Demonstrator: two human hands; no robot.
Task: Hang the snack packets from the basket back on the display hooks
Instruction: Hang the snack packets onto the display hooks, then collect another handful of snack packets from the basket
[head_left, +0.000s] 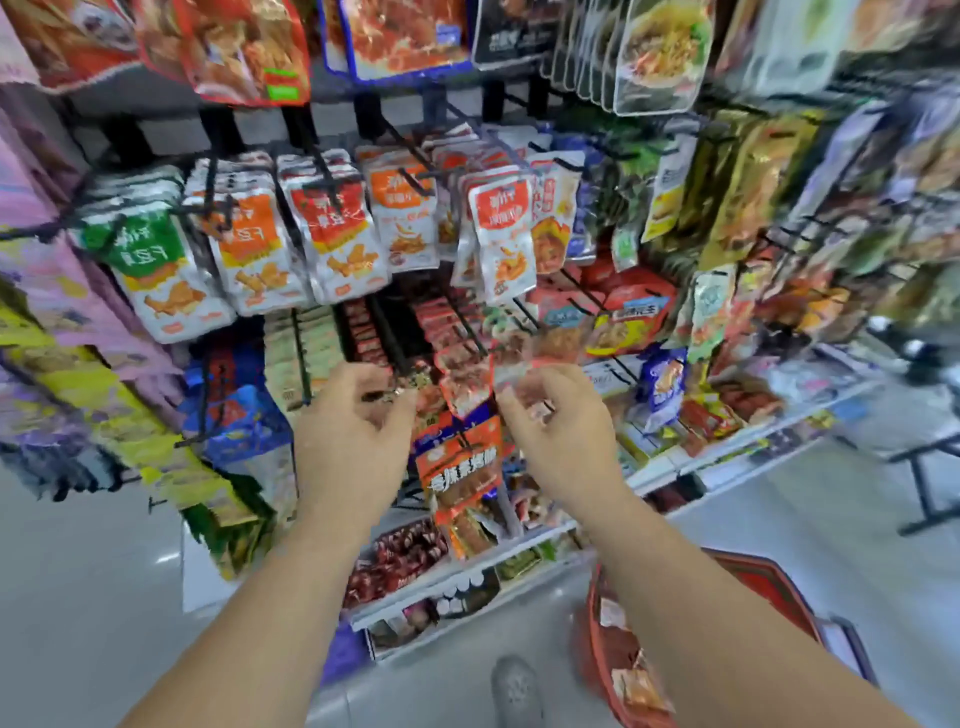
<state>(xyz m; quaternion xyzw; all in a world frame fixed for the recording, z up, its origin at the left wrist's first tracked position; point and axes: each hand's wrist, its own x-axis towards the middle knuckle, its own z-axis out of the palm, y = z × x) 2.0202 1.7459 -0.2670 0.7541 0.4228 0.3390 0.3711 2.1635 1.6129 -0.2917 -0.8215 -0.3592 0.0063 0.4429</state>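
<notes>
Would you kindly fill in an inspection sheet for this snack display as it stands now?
Surface: grey glossy floor.
Job's things: black display hooks loaded with hanging snacks; red basket low at right, beneath the right forearm, with packets inside; one red packet raised before the hooks.
Clutter: nothing seen.
Hands: right hand pinches the red packet; left hand curled by a hook tip, grip too blurred to tell.
Cables: nothing seen.
Surroundings: a shoe on the floor; black stand legs at right.
</notes>
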